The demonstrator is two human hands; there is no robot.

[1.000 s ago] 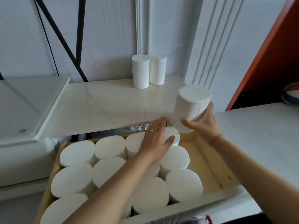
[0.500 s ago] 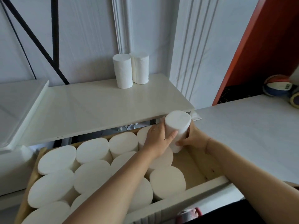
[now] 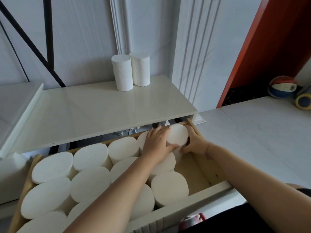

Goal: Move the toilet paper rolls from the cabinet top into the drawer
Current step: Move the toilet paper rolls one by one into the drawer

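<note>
i'm seeing the drawer (image 3: 217, 187) nearly packed with upright rolls, and i judge the seating step is under way: the toilet paper roll (image 3: 177, 134) is standing in the back right corner. both grips are closing on it, left hand (image 3: 157, 140) curling over its near side, right hand (image 3: 195, 142) bracing it. next, i'm thinking, releasing and reaching for the two rolls (image 3: 130, 71) on the cabinet top (image 3: 94, 111).

No legible text — white label on ball (image 3: 281, 87) unreadable.
</note>
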